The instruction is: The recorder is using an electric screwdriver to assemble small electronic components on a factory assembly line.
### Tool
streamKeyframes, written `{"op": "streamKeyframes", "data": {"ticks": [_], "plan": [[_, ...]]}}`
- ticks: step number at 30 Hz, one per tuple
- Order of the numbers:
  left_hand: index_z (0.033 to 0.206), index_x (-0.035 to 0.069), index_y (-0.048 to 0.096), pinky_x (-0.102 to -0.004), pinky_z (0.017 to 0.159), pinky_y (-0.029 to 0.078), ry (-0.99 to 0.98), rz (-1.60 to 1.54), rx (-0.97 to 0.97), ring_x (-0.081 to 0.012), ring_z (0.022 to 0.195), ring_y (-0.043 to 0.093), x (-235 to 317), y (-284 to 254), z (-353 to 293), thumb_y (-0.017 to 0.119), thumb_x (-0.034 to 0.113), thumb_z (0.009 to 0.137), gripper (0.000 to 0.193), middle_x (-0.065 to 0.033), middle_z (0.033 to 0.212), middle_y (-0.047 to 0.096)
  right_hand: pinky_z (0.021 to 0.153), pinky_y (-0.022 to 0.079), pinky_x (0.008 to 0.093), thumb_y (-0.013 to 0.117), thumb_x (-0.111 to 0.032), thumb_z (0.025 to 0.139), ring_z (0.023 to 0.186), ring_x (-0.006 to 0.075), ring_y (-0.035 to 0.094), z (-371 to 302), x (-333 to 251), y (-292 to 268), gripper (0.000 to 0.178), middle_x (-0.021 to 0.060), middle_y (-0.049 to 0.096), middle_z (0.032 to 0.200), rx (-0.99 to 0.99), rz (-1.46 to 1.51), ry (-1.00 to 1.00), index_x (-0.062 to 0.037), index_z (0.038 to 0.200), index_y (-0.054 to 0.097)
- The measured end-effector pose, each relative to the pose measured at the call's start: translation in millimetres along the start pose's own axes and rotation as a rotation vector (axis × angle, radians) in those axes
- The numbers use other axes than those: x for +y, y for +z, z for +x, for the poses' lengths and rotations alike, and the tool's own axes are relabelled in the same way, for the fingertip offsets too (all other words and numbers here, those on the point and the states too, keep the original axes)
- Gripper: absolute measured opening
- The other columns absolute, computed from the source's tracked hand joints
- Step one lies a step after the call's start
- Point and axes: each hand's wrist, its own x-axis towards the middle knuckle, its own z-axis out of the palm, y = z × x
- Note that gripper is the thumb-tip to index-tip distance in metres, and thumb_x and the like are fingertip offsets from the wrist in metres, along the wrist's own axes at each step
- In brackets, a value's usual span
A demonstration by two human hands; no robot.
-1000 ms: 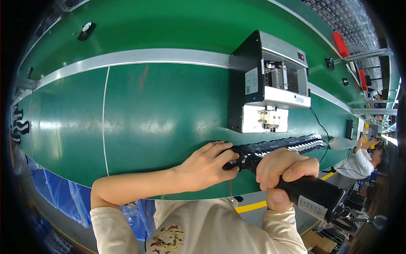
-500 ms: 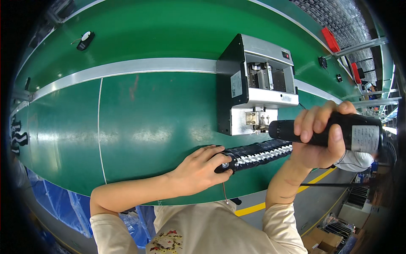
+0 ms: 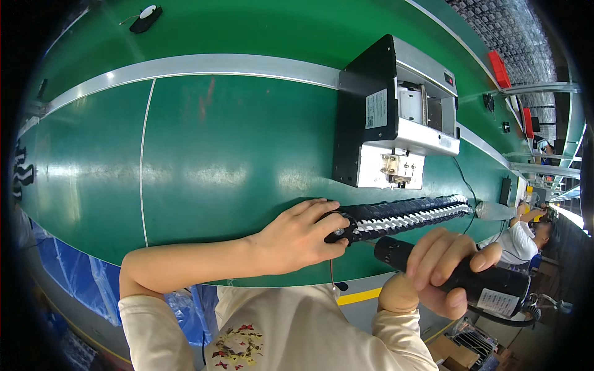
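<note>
My left hand (image 3: pixel 303 234) lies on the green bench with its fingers wrapped round the near-left end of a long black ribbed bar (image 3: pixel 414 216). A white zigzag strip runs along the bar, and a bright screw head shows at the held end. A thin brown wire hangs from that end over the bench edge. In my right hand (image 3: pixel 442 260) is a black electric screwdriver (image 3: pixel 495 281), held low and nearly level. Its bit points left toward the bar's held end; whether it touches, I cannot tell.
Behind the bar stands a black-and-silver screw feeder (image 3: pixel 365 148) with a cable at its right. A plastic bag (image 3: pixel 492 211) lies past the bar's far end. Another person (image 3: pixel 525 241) sits at the far right. A small black part (image 3: pixel 146 20) lies at the back left.
My right hand has brought the screwdriver down and left, from beside the screw feeder to the bar's held end. My left hand keeps its hold. The whole view has shifted slightly.
</note>
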Motion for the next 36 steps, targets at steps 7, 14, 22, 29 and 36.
{"op": "streamKeyframes", "data": {"ticks": [7,14,22,29,36], "plan": [[0.091,0.014,0.069,-0.0418,0.094,0.049,-0.013,-0.014,0.011,-0.0326,0.11,0.057,-1,-1,-3,0.066,0.016,0.077,0.014,-0.0088,0.108,0.055,0.044,0.049,0.0342,0.074,-0.012,0.08,0.046,0.0186,0.056,-9,18,10,0.041,0.0074,0.057,0.069,0.019,0.004,0.047,-0.0089,0.108,0.044],[0.098,0.015,0.07,-0.0435,0.095,0.05,-0.038,-0.034,-0.041,-0.0336,0.115,0.055,0,-3,-5,0.065,0.016,0.077,0.022,-0.0085,0.114,0.056,0.042,0.052,0.0293,0.075,-0.015,0.079,0.043,0.0142,0.055,-11,19,17,0.039,0.0041,0.054,0.062,-0.239,-0.154,-0.055,-0.0085,0.104,0.045],[0.096,0.012,0.07,-0.0446,0.096,0.049,-0.058,-0.097,-0.037,-0.0345,0.114,0.055,3,-4,-3,0.073,0.019,0.071,0.026,-0.0106,0.117,0.053,0.043,0.052,0.0297,0.072,-0.013,0.082,0.044,0.0135,0.057,-8,20,17,0.036,0.0052,0.057,0.068,-0.309,-0.145,-0.017,-0.0072,0.103,0.044],[0.097,0.012,0.07,-0.048,0.099,0.045,-0.161,-0.207,-0.069,-0.0366,0.115,0.052,4,-7,0,0.076,0.015,0.067,0.032,-0.0129,0.124,0.051,0.046,0.054,0.0327,0.074,-0.01,0.079,0.048,0.0179,0.059,6,7,-6,0.039,0.0068,0.06,0.068,-0.187,0.216,-0.024,-0.0073,0.108,0.047],[0.113,0.013,0.06,-0.0468,0.1,0.034,-0.22,-0.28,-0.2,-0.0312,0.121,0.048,-24,-74,10,0.076,0.011,0.058,0.057,-0.0075,0.121,0.056,0.043,0.054,0.0283,0.073,-0.013,0.079,0.043,0.014,0.056,18,-3,-32,0.044,0.0062,0.058,0.069,-0.013,0.248,-0.229,-0.0089,0.112,0.044]]}}
